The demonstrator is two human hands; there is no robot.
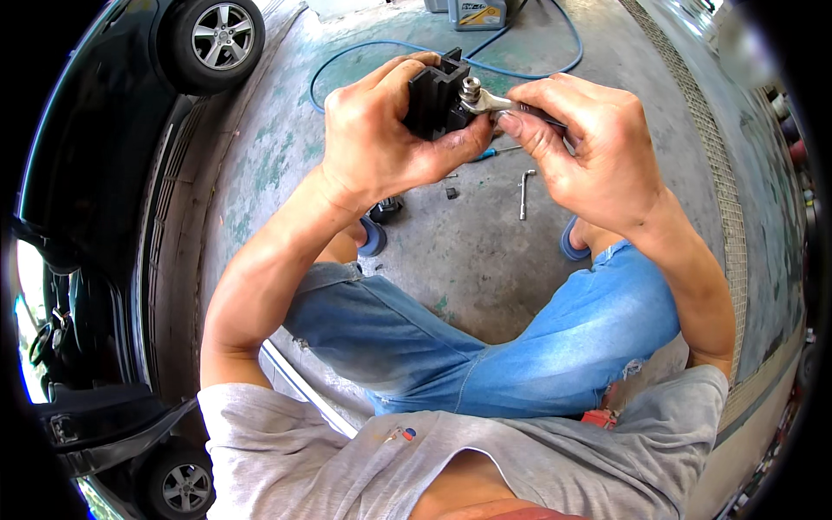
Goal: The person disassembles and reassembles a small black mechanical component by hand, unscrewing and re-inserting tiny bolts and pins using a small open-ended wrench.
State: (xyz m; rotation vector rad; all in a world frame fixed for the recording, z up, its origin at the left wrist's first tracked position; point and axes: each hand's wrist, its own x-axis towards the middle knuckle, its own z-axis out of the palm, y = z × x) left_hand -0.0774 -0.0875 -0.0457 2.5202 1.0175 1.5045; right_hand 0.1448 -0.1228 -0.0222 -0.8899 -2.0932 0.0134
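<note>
My left hand (373,130) is closed round a black blocky part (435,94), held up above the floor, with the thumb along its lower edge. A shiny metal bolt with a nut (471,88) stands out from the part's right side. In my right hand (589,139), pinched between thumb and fingers, is a metal wrench (498,103). Its head sits at the bolt, touching or very close to it. The rest of the wrench's handle is hidden by my fingers.
On the concrete floor lie an L-shaped socket wrench (523,195), a blue-handled screwdriver (488,154) and a small black piece (451,193). A blue hose (364,43) curls behind, near a grey oil jug (477,16). A dark car (95,130) stands at the left; a floor grate (706,130) runs along the right.
</note>
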